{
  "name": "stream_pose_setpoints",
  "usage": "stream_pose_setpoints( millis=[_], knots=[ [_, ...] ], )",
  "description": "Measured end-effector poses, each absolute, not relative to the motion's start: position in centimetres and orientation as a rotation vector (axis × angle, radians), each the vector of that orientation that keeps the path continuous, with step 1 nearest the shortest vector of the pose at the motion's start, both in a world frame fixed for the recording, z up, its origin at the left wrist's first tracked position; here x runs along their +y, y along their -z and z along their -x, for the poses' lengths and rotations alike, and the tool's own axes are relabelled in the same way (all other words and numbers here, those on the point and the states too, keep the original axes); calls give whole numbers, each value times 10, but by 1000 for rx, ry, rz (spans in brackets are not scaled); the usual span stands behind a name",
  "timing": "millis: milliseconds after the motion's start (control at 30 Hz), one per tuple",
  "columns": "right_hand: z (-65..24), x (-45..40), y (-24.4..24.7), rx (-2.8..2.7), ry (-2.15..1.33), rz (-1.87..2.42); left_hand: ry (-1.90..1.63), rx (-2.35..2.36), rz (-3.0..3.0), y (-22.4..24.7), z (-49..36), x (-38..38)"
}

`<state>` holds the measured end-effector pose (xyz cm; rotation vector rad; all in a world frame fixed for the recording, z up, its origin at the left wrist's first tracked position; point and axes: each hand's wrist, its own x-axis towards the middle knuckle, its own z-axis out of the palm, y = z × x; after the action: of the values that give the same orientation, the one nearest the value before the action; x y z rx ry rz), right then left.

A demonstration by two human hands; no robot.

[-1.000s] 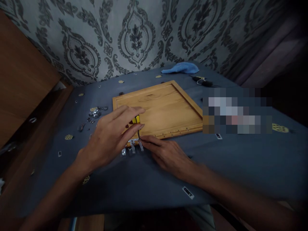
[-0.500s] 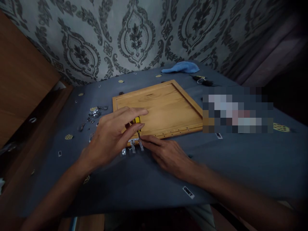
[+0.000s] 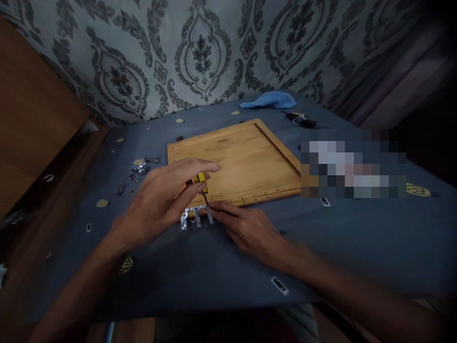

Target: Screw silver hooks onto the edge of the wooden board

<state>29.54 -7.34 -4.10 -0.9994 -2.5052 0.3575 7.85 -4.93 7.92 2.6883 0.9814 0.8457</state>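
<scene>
We are gripping a screwdriver with a yellow-and-black handle and slim metal shaft (image 3: 202, 178) in the left hand (image 3: 160, 195), thumb opposing fingers. Its tip is pointing down at a silver metal bracket with curved prongs (image 3: 197, 216), which is sitting between both hands at the near edge of a flat, rectangular, light-brown wooden board with a raised rim (image 3: 235, 157).

We are judging the screwdriver light and stiff, best held by its handle. The bracket is looking rigid and smooth, probably slippery; we are favouring its prongs as the hold. The board is appearing stiff and heavier, best taken by its rim.

The left hand is arching above the board's near corner, its forearm slanting in from below. The right hand (image 3: 253, 228) is lying lower, knuckles upward, its leading fingertips close together beside the screwdriver tip; we cannot tell whether they are pinching anything.
</scene>
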Motion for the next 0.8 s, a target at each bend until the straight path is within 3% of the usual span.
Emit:
stream_pose_setpoints(
  millis=[133,800],
  knots=[
    [-296,-73,41,-2513,-358,1015,-973,1117,-2577,-85,-78,-56],
    [-296,-73,44,-2497,-353,984,-848,1117,-2791,-79,-83,-52]
  ],
)
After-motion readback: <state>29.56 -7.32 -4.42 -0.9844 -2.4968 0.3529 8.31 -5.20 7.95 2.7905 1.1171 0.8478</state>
